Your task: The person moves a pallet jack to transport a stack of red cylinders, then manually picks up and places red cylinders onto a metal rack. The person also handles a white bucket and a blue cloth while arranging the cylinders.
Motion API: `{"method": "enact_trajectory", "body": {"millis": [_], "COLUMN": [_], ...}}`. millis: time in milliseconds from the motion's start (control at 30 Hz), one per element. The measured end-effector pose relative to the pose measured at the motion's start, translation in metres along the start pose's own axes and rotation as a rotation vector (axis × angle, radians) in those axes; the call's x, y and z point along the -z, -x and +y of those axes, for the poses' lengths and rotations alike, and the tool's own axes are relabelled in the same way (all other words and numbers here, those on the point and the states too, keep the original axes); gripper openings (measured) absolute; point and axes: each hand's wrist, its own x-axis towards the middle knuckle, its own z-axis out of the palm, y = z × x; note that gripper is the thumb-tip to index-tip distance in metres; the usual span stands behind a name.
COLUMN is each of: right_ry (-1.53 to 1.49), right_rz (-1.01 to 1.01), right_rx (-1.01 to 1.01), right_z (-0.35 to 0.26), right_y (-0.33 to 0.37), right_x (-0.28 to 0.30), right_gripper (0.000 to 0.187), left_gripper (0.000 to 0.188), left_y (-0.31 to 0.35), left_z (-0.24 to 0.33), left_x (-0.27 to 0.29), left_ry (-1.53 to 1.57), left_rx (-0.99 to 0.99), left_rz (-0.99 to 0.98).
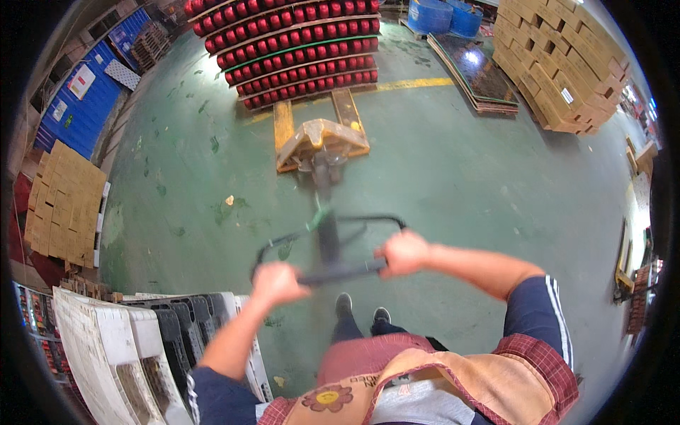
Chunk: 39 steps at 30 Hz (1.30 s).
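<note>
Both hands grip the black loop handle (333, 273) of a yellow pallet jack (322, 136). My left hand (278, 283) is wrapped round the handle's left end, and my right hand (404, 253) closes on its right end. From the handle, the dark shaft runs away from me to the jack's scuffed yellow body. The jack's forks reach toward a tall stack of red cylindrical items (301, 60) layered between thin boards. Their far ends are hidden under or behind that stack.
Stacked cartons (556, 67) stand far right, beside flat dark panels (471, 74) on the floor. Blue drums (430, 15) are at the back. Cartons on a pallet (67, 202) stand left, with upright white and black plastic pallets (106, 347) near left. The green floor (191, 163) has a yellow line.
</note>
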Motion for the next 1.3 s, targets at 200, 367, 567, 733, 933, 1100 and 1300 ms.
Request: {"method": "enact_trajectory", "body": {"millis": [200, 367, 567, 733, 933, 1100, 1300], "right_ry": [0.006, -0.091, -0.071, -0.015, -0.121, -0.058, -0.069], "right_rz": [0.002, -0.248, -0.408, -0.570, -0.287, -0.253, -0.404], "right_rx": [0.006, 0.010, -0.065, -0.015, -0.089, -0.059, 0.010], "right_z": [-0.004, 0.004, 0.040, 0.018, 0.010, -0.002, -0.010], "right_y": [-0.004, 0.016, -0.021, -0.009, -0.043, -0.043, 0.004], "right_x": [0.044, -0.215, -0.397, -0.260, 0.087, 0.138, -0.063], "right_gripper": [0.031, 0.033, 0.037, 0.049, 0.040, 0.035, 0.034], "left_gripper": [0.042, 0.036, 0.051, 0.070, 0.055, 0.047, 0.054], "left_y": [-0.001, 0.021, -0.026, -0.018, -0.039, -0.045, 0.004], "left_z": [0.006, 0.053, 0.068, 0.039, -0.024, -0.016, 0.025], "left_x": [0.039, -0.207, -0.375, -0.244, 0.088, 0.140, -0.067], "left_ry": [-0.002, 0.145, 0.188, 0.275, 0.208, 0.173, 0.169], "left_rx": [0.041, 0.119, 0.124, -0.134, -0.041, -0.141, -0.090], "left_rz": [0.135, -0.177, -0.525, -0.668, -0.236, -0.208, -0.317]}}
